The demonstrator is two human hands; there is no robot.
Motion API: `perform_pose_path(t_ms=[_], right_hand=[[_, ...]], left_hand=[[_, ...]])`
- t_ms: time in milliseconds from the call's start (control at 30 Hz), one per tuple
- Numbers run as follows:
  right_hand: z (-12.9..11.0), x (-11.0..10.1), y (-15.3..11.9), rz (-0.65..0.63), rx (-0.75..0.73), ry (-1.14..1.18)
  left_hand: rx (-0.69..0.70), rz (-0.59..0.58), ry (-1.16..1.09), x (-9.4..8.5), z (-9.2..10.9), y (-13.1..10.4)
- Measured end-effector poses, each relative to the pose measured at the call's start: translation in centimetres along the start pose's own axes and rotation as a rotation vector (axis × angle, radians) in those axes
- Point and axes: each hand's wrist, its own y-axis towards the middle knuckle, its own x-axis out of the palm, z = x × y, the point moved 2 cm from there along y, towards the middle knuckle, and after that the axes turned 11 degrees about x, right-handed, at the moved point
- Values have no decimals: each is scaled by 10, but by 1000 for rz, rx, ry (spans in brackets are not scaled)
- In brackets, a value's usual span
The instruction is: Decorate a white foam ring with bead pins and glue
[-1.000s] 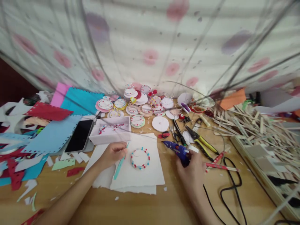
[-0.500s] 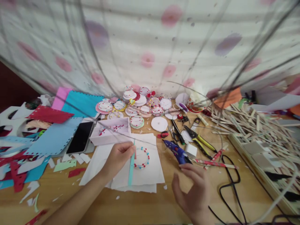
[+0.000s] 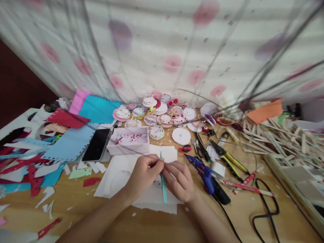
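Two bare hands meet at the centre, over white paper sheets (image 3: 108,175) on a pale wooden table (image 3: 153,226). Both forearms enter from the lower edge and converge. The left hand (image 3: 145,173) is turned inward, fingers curled, its grip pinched on the upper part of a narrow, flat turquoise strip (image 3: 164,190). The right hand (image 3: 179,180) lies opposite, fingers bent and slanting toward the left fingertips; these fingers touch the strip's upper part, but blur and overlap prevent one from telling whether the right grip is clamped. The strip stands nearly in line with the view, its lower end free between the hands, above the paper. A ring of red and turquoise beads (image 3: 157,183) lies beneath, largely hidden by the hands.

Counts: one strip; one blue glue gun (image 3: 204,173), just right of the right hand; one white block (image 3: 218,169) beside it; two red-and-white patterned sticks (image 3: 249,187), crossed; one pair of pliers with yellow-and-black handles (image 3: 227,160); one black-screened phone (image 3: 98,145); one shallow white box (image 3: 129,148) containing small beads; one plain white disc (image 3: 181,136). Behind, beaded paper discs (image 3: 165,119) number more than ten, overlapping.
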Motion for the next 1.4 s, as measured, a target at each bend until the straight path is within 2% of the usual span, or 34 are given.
perform_pose_path(t_ms=[133, 233, 333, 467, 567, 667, 867, 1133, 1400], right_hand=[[7, 6, 0, 45, 132, 25], [12, 10, 1, 143, 377, 85], [17, 17, -4, 205, 673, 243], [19, 27, -10, 191, 932, 458], [20, 30, -11, 171, 1035, 448], [23, 32, -11, 134, 1102, 427], [24, 37, -14, 48, 1199, 509], [23, 39, -19, 38, 1191, 574], [20, 40, -17, 35, 1170, 537]], left_hand=[[-40, -45, 68, -3, -10, 1], [-3, 11, 194, -14, -26, -1], [17, 62, 300, -28, -51, -2], [-16, -46, 227, -36, -79, -3], [24, -145, 214, -33, -82, -6], [60, -181, 206, -30, -79, -8], [104, -140, 190, -29, -78, -10], [107, -134, 197, -27, -81, -9], [117, -145, 211, -28, -79, -9]])
